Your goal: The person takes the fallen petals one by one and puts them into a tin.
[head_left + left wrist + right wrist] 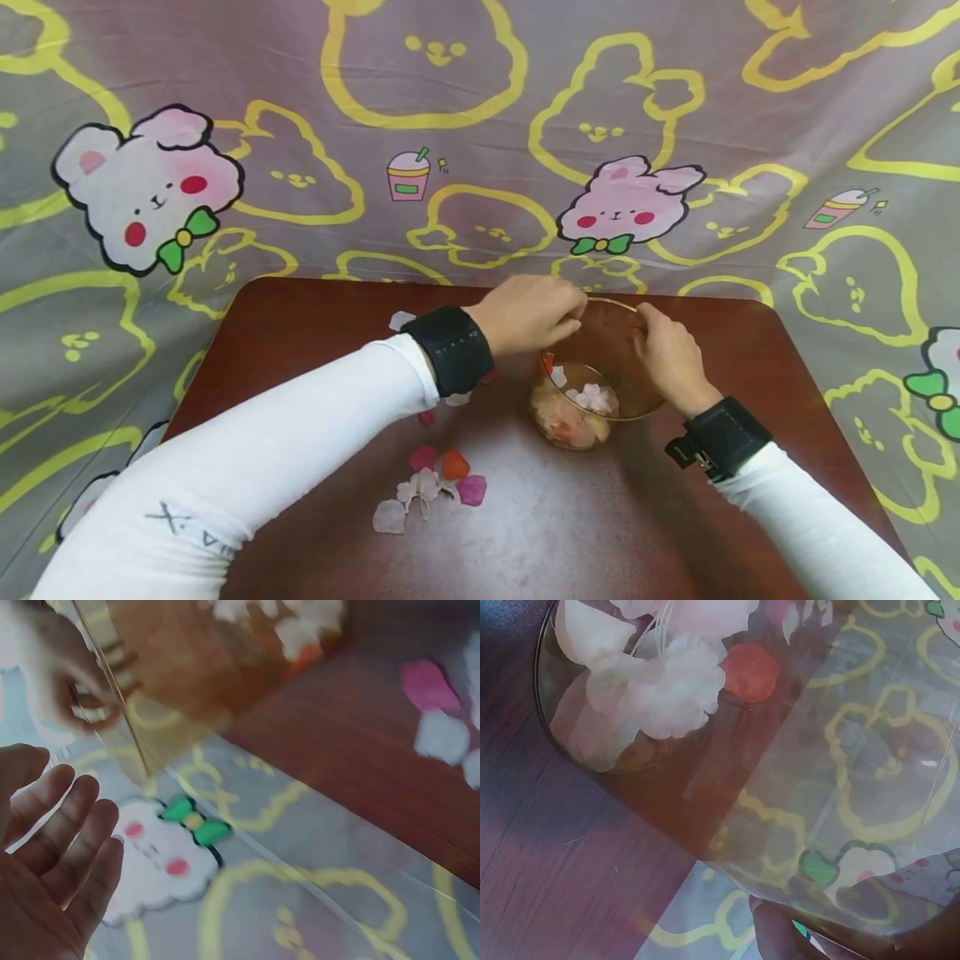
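Observation:
A clear amber-tinted glass vase with a gold rim stands on the table, its mouth tilted toward me in the head view. Inside it lie pale flowers, and an orange-red petal shows through the glass. My right hand grips the rim on the right side, thumb and fingers on either side of the glass. At the left of the rim is my left hand. The left wrist view has its fingers loosely bent and spread, holding nothing, a little apart from the glass.
Left of the vase, loose petals lie on the brown table: an orange petal, a magenta petal, a white petal and a small pale flower. A patterned cloth hangs behind the table and around its sides.

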Tool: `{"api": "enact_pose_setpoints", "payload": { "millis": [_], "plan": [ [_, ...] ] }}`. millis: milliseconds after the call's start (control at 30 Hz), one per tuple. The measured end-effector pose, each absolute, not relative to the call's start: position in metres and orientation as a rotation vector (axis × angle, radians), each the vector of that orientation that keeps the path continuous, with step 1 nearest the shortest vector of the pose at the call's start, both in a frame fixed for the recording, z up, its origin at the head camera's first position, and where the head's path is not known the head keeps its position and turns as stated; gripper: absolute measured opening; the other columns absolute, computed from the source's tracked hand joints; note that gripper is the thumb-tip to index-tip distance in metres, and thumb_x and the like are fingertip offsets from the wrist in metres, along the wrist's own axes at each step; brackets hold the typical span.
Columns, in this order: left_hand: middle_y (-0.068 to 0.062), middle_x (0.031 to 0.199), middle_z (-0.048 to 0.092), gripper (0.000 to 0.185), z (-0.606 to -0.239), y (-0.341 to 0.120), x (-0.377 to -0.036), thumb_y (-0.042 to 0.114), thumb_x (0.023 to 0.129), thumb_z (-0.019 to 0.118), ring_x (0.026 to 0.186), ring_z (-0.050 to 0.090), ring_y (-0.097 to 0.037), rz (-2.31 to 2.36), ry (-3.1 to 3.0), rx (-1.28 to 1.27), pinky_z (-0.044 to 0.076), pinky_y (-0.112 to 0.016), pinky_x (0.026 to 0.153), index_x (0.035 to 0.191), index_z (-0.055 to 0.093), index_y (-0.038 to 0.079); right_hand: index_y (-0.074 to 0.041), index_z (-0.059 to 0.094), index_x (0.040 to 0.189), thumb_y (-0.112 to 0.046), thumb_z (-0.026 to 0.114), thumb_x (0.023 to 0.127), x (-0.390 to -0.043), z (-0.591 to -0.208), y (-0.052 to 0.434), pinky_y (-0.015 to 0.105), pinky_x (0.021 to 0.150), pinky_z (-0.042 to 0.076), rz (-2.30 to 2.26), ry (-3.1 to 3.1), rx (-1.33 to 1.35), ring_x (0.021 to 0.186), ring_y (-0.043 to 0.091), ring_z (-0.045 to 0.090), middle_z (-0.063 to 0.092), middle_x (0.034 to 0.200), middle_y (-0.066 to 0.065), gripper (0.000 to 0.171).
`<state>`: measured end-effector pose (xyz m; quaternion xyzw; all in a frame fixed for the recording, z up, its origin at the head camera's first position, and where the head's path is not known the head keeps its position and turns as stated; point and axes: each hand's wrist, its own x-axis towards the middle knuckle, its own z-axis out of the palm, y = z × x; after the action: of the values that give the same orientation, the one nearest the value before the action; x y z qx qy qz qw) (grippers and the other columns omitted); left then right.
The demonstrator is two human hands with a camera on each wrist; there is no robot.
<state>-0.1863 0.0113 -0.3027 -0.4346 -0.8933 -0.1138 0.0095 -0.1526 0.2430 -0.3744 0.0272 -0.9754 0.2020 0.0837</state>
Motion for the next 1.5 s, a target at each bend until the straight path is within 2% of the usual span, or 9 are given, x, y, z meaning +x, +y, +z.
{"api": "enact_pose_setpoints", "payload": {
  "millis": [133,300,567,867,1033,1200,1500],
  "plan": [
    [0.000,0.086,0.065,0.014,-0.305,-0.016,-0.197,0.022,0.100,0.060,0.079,0.057,-0.015,-0.370,-2.835,-1.250,0.049,-0.035,0.071,0.093,0.067,0.012,-0.004,0.059,0.106,-0.005,0.054,0.097,-0.153,-0.375,0.243,0.035,0.049,0.036,0.599,-2.909,0.082,0.061,0.028,0.053,0.061,0.076,0.015,0.010],
    [-0.003,0.095,0.070,0.018,-0.317,-0.051,-0.203,0.026,0.101,0.061,0.080,0.060,-0.016,-0.446,-2.960,-1.096,0.051,-0.036,0.073,0.103,0.071,0.010,-0.004,0.059,0.106,-0.005,0.052,0.098,-0.153,-0.375,0.243,0.035,0.049,0.034,0.605,-2.905,0.086,0.060,0.027,0.051,0.059,0.074,0.014,0.011],
    [-0.006,0.099,0.073,0.023,-0.354,-0.103,-0.202,0.026,0.100,0.064,0.080,0.065,-0.017,-0.503,-3.105,-0.883,0.054,-0.036,0.074,0.110,0.072,0.008,-0.005,0.058,0.102,-0.006,0.051,0.098,-0.153,-0.376,0.243,0.034,0.048,0.032,0.605,-2.899,0.080,0.059,0.025,0.048,0.055,0.072,0.011,0.009],
    [-0.006,0.092,0.071,0.016,-0.397,-0.147,-0.203,0.022,0.096,0.065,0.071,0.056,-0.016,-0.517,-3.152,-0.676,0.047,-0.033,0.064,0.100,0.072,0.008,-0.005,0.059,0.102,-0.005,0.053,0.097,-0.154,-0.377,0.243,0.035,0.049,0.034,0.607,-2.894,0.084,0.061,0.026,0.050,0.056,0.073,0.012,0.008],
    [-0.005,0.082,0.066,0.012,-0.414,-0.157,-0.198,0.019,0.094,0.067,0.068,0.054,-0.017,-0.516,-3.139,-0.621,0.044,-0.033,0.060,0.095,0.069,0.007,-0.005,0.059,0.105,-0.005,0.054,0.097,-0.153,-0.376,0.243,0.036,0.050,0.035,0.605,-2.902,0.076,0.062,0.027,0.051,0.058,0.075,0.013,0.010],
    [-0.004,0.077,0.062,0.013,-0.431,-0.162,-0.193,0.018,0.092,0.070,0.070,0.055,-0.018,-0.470,-3.135,-0.585,0.047,-0.037,0.062,0.094,0.066,0.006,-0.003,0.060,0.108,-0.005,0.055,0.097,-0.153,-0.377,0.243,0.035,0.051,0.037,0.610,-2.904,0.080,0.062,0.027,0.052,0.061,0.078,0.015,0.012],
    [-0.007,0.074,0.065,0.014,-0.453,-0.169,-0.184,0.018,0.087,0.072,0.067,0.059,-0.022,-0.420,-3.075,-0.395,0.049,-0.046,0.060,0.081,0.065,0.008,-0.003,0.062,0.107,-0.005,0.053,0.098,-0.153,-0.378,0.244,0.033,0.048,0.034,0.627,-2.914,0.096,0.058,0.025,0.052,0.062,0.075,0.014,0.012]
  ]
}}
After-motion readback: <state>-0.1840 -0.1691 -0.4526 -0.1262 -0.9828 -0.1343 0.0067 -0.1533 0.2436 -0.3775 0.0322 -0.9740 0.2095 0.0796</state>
